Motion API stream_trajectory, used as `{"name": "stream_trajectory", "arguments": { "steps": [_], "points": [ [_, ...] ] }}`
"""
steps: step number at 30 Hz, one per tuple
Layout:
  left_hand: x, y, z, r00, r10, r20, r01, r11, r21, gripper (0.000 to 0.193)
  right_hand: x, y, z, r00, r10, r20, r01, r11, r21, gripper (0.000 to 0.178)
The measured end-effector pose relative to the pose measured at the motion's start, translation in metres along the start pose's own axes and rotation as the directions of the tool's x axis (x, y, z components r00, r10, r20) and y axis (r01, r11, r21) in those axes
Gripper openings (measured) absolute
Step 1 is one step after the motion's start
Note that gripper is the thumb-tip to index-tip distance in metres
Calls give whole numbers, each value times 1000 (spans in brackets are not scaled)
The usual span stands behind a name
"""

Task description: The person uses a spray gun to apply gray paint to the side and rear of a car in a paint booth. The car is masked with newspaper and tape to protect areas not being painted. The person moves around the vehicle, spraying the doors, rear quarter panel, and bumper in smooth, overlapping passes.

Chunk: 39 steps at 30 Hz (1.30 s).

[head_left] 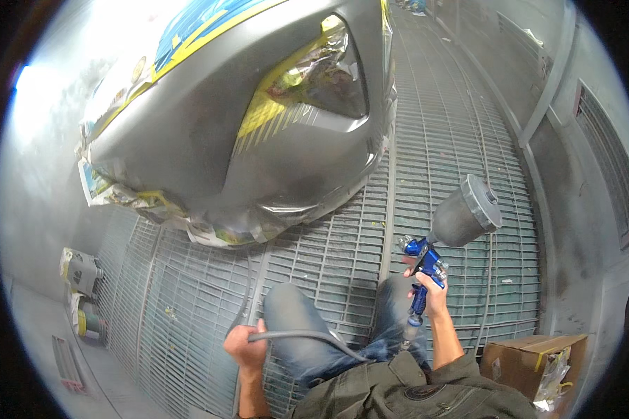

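Note:
My right hand is closed round the grip of a blue spray gun, held upright in front of my right knee. A grey paint cup with a lid sits tilted on top of the gun. In my left hand, closed in a fist, is a grey air hose, which runs across my lap towards the gun. Ahead and to the left is a grey car bumper, masked along its edges with yellow tape and paper. Masking also fills its opening. The gun is apart from it.
Metal floor grating lies under me, with the hose trailing over it. A cardboard box with crumpled wrapping stands at my right. Cans and a container stand at the far left. A wall with vents runs along the right.

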<state>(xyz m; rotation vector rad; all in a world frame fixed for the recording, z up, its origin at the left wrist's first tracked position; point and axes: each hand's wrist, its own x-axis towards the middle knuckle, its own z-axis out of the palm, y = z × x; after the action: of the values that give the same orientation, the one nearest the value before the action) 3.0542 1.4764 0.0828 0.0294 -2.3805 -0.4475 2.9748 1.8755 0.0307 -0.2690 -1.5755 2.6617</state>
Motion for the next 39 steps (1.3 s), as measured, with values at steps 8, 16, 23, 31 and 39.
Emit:
{"name": "stream_trajectory", "arguments": {
  "steps": [8,16,23,31,39],
  "points": [
    [-13,5,-37,994,-103,-26,105,991,88,32,-28,-16,11,996,53,72,-59,994,89,39],
    [-32,-34,-22,979,-169,-116,174,984,35,31,-23,-5,42,965,-204,-166,171,967,-190,28],
    [-9,-138,-51,977,-124,-174,131,991,28,32,-21,70,160,972,-206,-109,173,952,-253,31],
    [23,-291,-94,998,13,-61,-13,1000,-10,31,2,179,347,985,-134,108,160,943,-293,23],
    [57,-403,-138,994,-99,-52,99,995,-9,32,34,239,496,984,5,179,47,957,-286,19]
  ]
}}
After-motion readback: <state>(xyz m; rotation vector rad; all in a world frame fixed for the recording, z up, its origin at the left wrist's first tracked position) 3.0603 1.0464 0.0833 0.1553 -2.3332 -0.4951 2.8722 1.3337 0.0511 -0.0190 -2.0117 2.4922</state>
